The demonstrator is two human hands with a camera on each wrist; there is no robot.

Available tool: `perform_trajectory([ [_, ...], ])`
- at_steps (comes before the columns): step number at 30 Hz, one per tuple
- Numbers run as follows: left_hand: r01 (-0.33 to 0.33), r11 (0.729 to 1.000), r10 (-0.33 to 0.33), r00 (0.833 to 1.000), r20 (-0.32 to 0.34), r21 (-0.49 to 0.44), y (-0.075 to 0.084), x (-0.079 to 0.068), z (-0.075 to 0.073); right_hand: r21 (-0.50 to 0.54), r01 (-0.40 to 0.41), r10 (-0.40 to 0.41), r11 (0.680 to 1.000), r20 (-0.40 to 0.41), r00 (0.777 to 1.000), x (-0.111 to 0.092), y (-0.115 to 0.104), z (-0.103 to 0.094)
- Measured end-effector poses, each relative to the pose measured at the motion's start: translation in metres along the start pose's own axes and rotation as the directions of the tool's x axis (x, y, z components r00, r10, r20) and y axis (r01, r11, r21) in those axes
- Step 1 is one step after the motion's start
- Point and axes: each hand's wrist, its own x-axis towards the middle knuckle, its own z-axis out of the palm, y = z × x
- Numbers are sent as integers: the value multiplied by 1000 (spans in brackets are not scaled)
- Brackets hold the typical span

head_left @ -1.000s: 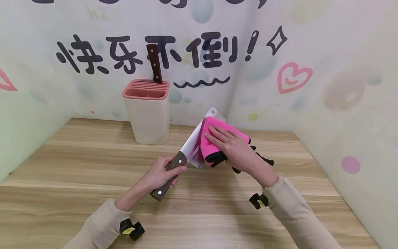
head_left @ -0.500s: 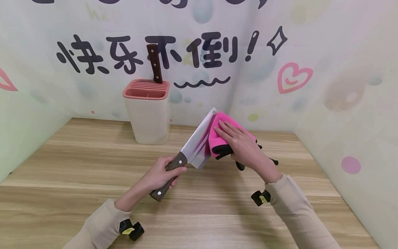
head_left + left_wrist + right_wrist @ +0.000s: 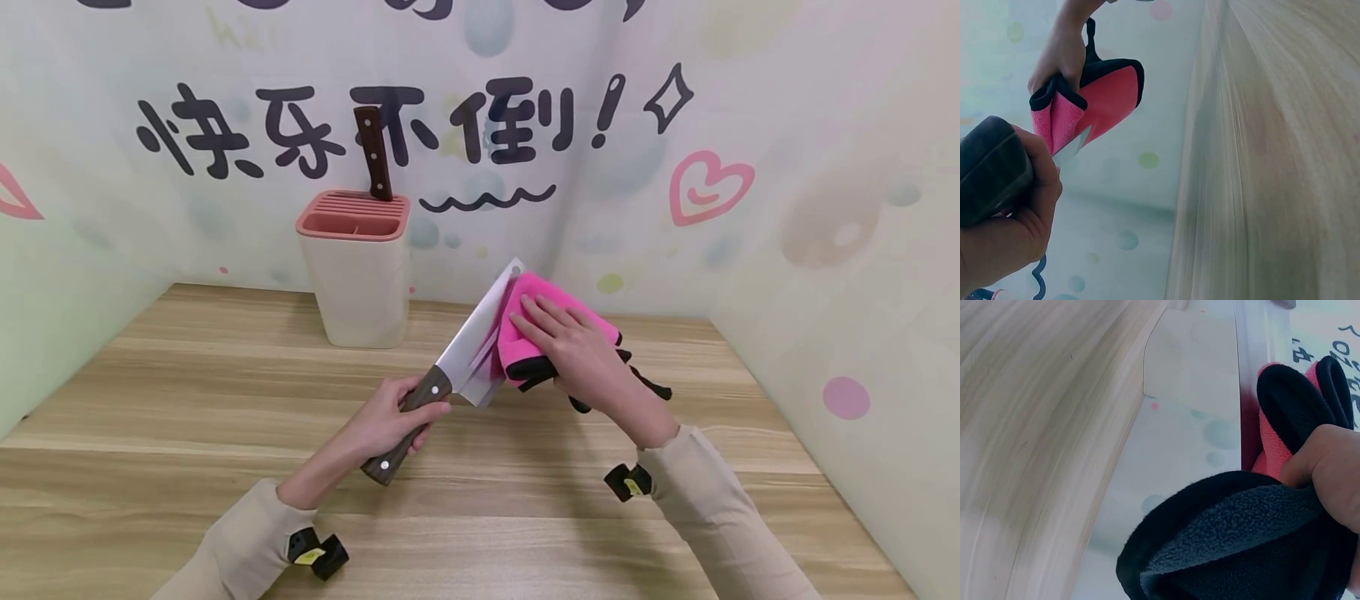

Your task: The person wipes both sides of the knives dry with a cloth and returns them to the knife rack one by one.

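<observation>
In the head view my left hand grips the dark wooden handle of a kitchen cleaver, its broad blade slanting up and right above the table. A folded pink cloth with black edging lies over the blade's right part, hiding some of it. My right hand holds the cloth with fingers spread on its outer face. From the right wrist view, the thumb is seen clasping the cloth's dark inner folds beside the metal blade. The left wrist view shows the blade tip against the cloth.
A white knife block with a salmon-coloured top stands at the back of the wooden table. One dark-handled knife sticks up from it. Behind hangs a printed backdrop, with side walls at left and right.
The cloth and my right hand have slid up and right along the blade, then slightly back left. More blade shows than a second ago. The left hand and the handle are nearly still.
</observation>
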Motion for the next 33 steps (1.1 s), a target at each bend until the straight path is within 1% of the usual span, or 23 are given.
perform_trajectory([
  [9, -3, 1000, 3, 1000, -12, 6, 0, 1, 1, -58, 51, -52, 997, -9, 999, 3, -14, -5],
  [13, 2, 1000, -1, 1000, -9, 10, -1, 1, 2, -85, 79, -79, 993, 5, 997, 4, -20, -7],
  [16, 8, 1000, -8, 1000, -8, 16, -1, 2, 2, -84, 97, -96, 992, 18, 995, 5, -26, -7],
  [21, -5, 1000, 5, 1000, 1, 22, -1, 2, 2, -66, 126, -125, 990, 15, 992, 5, -36, -7],
  [27, -12, 1000, 12, 1000, 4, 13, 0, 2, 3, -68, 182, -182, 981, 4, 983, 5, -45, -6],
  [33, -13, 1000, 13, 1000, -6, -2, 1, 2, 3, -138, 243, -248, 960, -19, 969, 4, -50, -5],
])
